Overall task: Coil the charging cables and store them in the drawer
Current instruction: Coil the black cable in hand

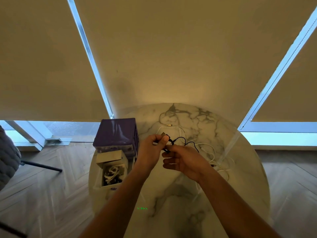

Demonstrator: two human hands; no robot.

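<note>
Now both hands hold one black cable above the round marble tabletop [171, 212], at the centre of the frame.

The left hand [151, 149] pinches the black cable [178, 140] near its USB plug, which pokes out just above the thumb; the right hand [184, 161], just lower right of it, has its fingers curled around the same cable, whose slack loops away to the right and down to the tabletop. White cables [208, 152] lie loose on the tabletop behind and right of the right hand, with a thinner one [167, 117] farther up. Left of the hands stands a purple drawer unit [116, 133]; its pulled-out drawer [112, 170], below it in the frame, holds coiled cables.
</note>
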